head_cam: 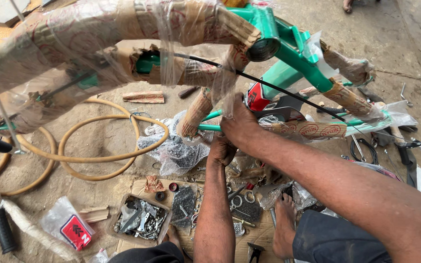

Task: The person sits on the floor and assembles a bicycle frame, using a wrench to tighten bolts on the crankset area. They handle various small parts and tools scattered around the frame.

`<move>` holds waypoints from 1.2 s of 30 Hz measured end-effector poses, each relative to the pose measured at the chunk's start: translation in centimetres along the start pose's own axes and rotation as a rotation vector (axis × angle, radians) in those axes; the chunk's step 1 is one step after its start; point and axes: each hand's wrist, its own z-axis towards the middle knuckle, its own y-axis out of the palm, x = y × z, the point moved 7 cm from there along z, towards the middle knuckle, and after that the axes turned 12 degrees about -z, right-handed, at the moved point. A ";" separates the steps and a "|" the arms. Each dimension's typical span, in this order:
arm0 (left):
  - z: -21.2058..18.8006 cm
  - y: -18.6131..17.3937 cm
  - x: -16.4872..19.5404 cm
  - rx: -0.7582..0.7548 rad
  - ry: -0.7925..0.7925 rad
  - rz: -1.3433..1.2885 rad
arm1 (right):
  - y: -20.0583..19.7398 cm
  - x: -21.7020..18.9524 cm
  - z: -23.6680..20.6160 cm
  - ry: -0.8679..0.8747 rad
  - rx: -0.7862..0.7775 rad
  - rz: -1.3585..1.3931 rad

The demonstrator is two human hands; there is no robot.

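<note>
place: open-air bicycle repair spot | signs: wrapped green bicycle frame (pixel 288 53), box of small parts (pixel 140 219), dirt ground (pixel 98 141)

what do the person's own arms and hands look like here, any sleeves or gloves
Both arms are bare from the elbow down, with no sleeves in view. The left hand and the right hand wear no gloves, and no rings, watch or bracelets show. Both hands and forearms look smudged with dark grime. Dark shorts cover the legs at the bottom of the view, and one bare foot shows.

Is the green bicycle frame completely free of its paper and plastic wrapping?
No, brown paper and clear plastic wrapping cover most of the green bicycle frame, bare only around its joint.
</note>
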 end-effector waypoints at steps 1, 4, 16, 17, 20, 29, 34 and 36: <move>0.2 -0.7 -0.3 0.052 -0.019 0.002 | -0.1 0.1 -0.3 0.004 -0.014 0.003; 0.2 -1.7 -0.5 0.147 -0.037 -0.012 | -0.6 0.5 -1.1 0.066 0.049 -0.105; 0.0 -1.6 -0.3 0.203 -0.019 0.012 | -1.4 0.8 -1.0 0.028 0.021 0.004; 0.1 -1.2 -0.3 0.123 0.001 -0.009 | -1.3 0.6 -1.2 0.016 0.024 -0.013; 0.0 -1.5 -0.4 0.142 0.006 0.014 | -0.6 0.4 -1.2 0.024 -0.027 -0.099; 0.1 -1.7 -0.2 0.105 0.008 0.021 | -0.4 0.1 -0.3 0.071 0.057 -0.005; -0.1 -0.6 -0.1 0.162 -0.003 0.045 | 0.1 -0.1 1.4 0.043 0.055 0.091; -0.4 0.2 -0.1 0.160 -0.038 0.075 | 0.1 -0.5 2.0 0.040 0.078 0.124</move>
